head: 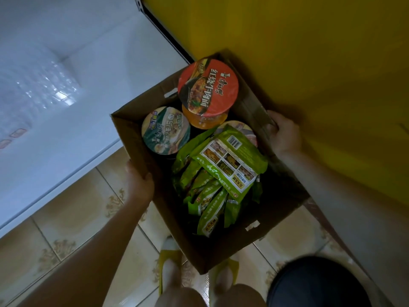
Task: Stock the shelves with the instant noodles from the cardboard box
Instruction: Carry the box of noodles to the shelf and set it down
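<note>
I hold an open cardboard box (141, 138) above the floor. My left hand (138, 180) grips its left wall, thumb over the rim. My right hand (284, 135) grips the right wall. Inside stands a red-lidded noodle bowl (208, 86) stacked on an orange one, a green-lidded bowl (166, 130) to its left, and another bowl (240, 127) half hidden under green noodle packets (223, 165). Several of these packets fill the near half of the box.
A white shelf (66, 107) lies to the left, its edge close to the box's left corner. A yellow wall (309, 52) rises on the right. Below is a beige tiled floor (73, 207), with my feet in yellow slippers (168, 258) under the box.
</note>
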The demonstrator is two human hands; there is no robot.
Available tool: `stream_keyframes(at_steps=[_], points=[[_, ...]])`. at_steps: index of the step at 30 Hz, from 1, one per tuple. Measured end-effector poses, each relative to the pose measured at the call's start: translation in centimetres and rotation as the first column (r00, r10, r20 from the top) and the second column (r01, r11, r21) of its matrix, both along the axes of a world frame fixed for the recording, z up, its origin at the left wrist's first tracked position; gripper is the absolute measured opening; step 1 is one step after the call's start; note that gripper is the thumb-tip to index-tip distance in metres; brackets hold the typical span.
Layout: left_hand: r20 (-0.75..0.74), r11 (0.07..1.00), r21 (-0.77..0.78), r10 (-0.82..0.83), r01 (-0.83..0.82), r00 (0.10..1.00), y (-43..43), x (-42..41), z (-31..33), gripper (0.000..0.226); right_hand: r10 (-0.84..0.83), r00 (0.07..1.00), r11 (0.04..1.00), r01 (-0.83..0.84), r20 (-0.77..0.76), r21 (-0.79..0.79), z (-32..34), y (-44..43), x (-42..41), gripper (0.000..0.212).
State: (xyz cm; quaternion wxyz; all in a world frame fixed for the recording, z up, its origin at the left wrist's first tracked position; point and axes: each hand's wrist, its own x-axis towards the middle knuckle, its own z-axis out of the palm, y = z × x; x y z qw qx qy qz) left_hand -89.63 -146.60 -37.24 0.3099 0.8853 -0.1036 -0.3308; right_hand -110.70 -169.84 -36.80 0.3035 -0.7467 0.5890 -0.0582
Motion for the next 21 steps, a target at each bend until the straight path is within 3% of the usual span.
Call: stream_keyframes(at_steps=[11, 15, 21], points=[[-0.031, 0.996, -0.027, 0.087, -0.088, 0.996, 0.0, 0.1, -2.4, 0.054, 0.039, 0.996, 0.998, -0.043, -0.076, -0.04, -2.1, -1.1, 2.2, 0.041], [-0.079, 0.99, -0.026, 0.133, -0.136, 0.988, -0.1, -0.2, -1.8, 0.055, 0.058, 0.997, 0.997, -0.056, -0.051, 0.048, -1.4, -1.1, 1.7, 0.043], [-0.197, 0.987, 0.04, 0.159, -0.154, 0.967, 1.1, -2.2, -0.6, 0.056, -0.194, 0.978, 0.975, 0.2, -0.073, 0.095, 1.3, 2.9, -2.4, 0.041]])
